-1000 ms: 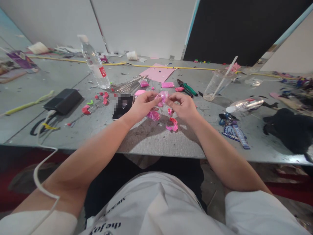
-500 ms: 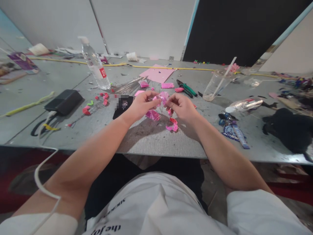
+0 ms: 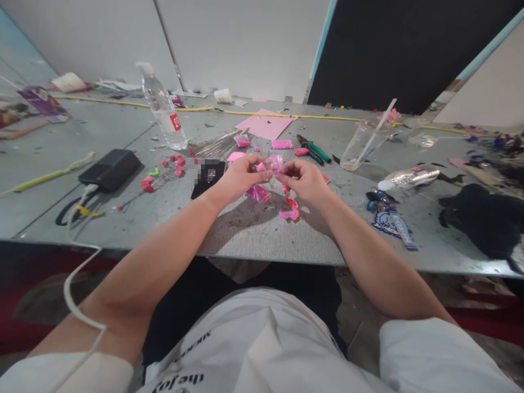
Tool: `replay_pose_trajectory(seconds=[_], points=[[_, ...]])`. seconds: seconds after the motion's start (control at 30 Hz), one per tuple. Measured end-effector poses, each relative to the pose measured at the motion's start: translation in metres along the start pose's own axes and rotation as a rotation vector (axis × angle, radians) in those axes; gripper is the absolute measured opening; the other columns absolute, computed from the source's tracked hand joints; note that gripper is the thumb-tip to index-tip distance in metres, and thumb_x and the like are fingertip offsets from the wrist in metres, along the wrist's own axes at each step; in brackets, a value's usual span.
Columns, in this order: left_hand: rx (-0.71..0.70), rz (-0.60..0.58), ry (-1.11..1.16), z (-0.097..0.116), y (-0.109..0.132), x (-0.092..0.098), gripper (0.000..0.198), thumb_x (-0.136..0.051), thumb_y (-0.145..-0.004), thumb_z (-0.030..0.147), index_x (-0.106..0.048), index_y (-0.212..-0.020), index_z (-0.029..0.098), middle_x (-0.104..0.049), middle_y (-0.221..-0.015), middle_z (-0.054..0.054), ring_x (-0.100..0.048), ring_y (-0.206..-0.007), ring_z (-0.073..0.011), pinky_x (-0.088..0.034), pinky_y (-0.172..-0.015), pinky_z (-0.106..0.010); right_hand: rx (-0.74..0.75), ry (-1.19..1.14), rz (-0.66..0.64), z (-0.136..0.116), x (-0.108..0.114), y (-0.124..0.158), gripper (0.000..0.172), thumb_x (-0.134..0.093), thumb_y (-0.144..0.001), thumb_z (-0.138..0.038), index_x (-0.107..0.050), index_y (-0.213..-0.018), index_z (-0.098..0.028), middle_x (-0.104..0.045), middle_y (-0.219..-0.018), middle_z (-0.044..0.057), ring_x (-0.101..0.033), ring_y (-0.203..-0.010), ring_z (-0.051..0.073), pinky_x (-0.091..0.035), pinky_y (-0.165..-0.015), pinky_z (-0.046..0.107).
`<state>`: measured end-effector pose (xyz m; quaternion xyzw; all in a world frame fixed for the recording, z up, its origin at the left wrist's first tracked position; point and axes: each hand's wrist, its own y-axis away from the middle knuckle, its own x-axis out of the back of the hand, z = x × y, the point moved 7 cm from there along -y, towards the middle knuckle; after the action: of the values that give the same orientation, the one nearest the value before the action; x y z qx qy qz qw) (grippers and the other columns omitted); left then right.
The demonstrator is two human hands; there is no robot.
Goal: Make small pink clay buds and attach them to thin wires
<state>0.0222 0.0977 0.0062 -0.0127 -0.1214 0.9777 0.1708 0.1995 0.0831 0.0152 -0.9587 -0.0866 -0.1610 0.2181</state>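
Observation:
Above the middle of the table, my left hand and my right hand meet at their fingertips. Between them is a small see-through plastic packet with something bright pink in it. Thumb and fingers of both hands pinch it, one from each side. Another shiny pink packet lies on the table beneath my left hand. Below my right hand are pink and red crumpled pieces, like soft clay; their exact kind is unclear. A flat black object lies beside my left wrist.
Behind my hands lie green-handled pliers, a pink sheet, a pink packet and thin wires. A water bottle and black adapter stand left. Rightward are a plastic cup, a lying bottle and keychains.
The view has shifted slightly. Both hands stay together at the packet, with only small finger movements.

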Motion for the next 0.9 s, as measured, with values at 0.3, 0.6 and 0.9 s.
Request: replay_pose_trajectory(seconds=[0.3,0.6,0.9], points=[[0.118,-0.009,0.124,-0.007,0.002,0.001,0.038,-0.092,-0.071,0.019,-0.079,-0.106,0.015,-0.076,-0.086,-0.005,-0.071,-0.075,-0.0134,-0.055,-0.066,-0.024,-0.091,-0.001,-0.056,0.002,-0.004,0.003,0.028,-0.083,-0.087,-0.038,-0.062,-0.080,-0.022,-0.062,-0.071,-0.002,-0.061,-0.059,0.014,-0.048,-0.059,0.032],[0.146,-0.068,0.062,-0.005,0.006,-0.002,0.032,-0.099,-0.071,0.034,-0.077,-0.087,0.016,-0.065,-0.075,-0.001,-0.058,-0.062,-0.0098,-0.044,-0.056,-0.025,-0.027,-0.102,-0.043,-0.003,-0.010,0.003,0.030,-0.085,-0.084,-0.042,-0.062,-0.092,-0.024,-0.062,-0.076,-0.003,-0.056,-0.062,0.013,-0.048,-0.058,0.031],[0.109,-0.062,0.097,-0.005,0.005,-0.003,0.035,-0.094,-0.076,0.047,-0.083,-0.090,0.016,-0.072,-0.083,-0.005,-0.060,-0.065,-0.0103,-0.043,-0.056,-0.024,0.022,0.007,-0.033,-0.005,-0.006,0.004,0.028,-0.077,-0.088,-0.047,-0.081,-0.098,-0.021,-0.074,-0.088,0.003,-0.058,-0.067,0.015,-0.049,-0.066,0.034]])
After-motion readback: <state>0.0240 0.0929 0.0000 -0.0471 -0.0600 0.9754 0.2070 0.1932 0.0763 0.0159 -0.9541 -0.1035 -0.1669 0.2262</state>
